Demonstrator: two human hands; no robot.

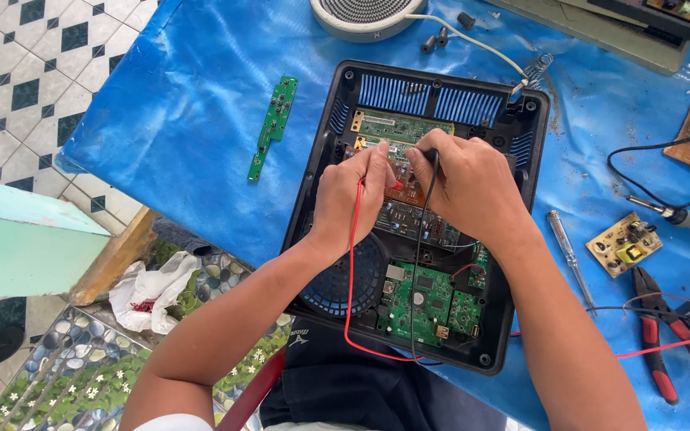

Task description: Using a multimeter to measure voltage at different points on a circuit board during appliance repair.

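Open black appliance housing (pixel 521 263) at centre of the blue tarp (pixel 193 112), ribbed vents along its 12 o'clock edge; inside, a brown circuit board (pixel 409 191) mid-housing, a green circuit board (pixel 429 303) toward 6 o'clock, a round black fan grille (pixel 337 279) at 7 o'clock. Left hand (pixel 349 195) curled narrow, pinching a red test probe (pixel 397 185) with tip on the brown board; red lead (pixel 350 271) trailing down to 6 o'clock and off past the housing edge. Right hand (pixel 465 183) closed around a black test probe (pixel 433 160), tip pressed to the same board just beside the red one; black lead (pixel 418 263) dropping toward 6 o'clock. Both hands nearly touching over the board, thumbs close together.

Elsewhere on the tarp: narrow green button board (pixel 273 126) at 10 o'clock from the housing, well apart; round white speaker-like grille (pixel 361 14) at 12 o'clock, white cable running from it to the housing corner; screwdriver (pixel 570 255) with clear handle at 3 o'clock, just beside the housing; small yellowish circuit board (pixel 623 243) further to 3 o'clock; soldering iron (pixel 684 217) above that; red-handled pliers (pixel 664 335) at 4 o'clock. Crumpled white plastic bag (pixel 149 291) on the floor at 8 o'clock.
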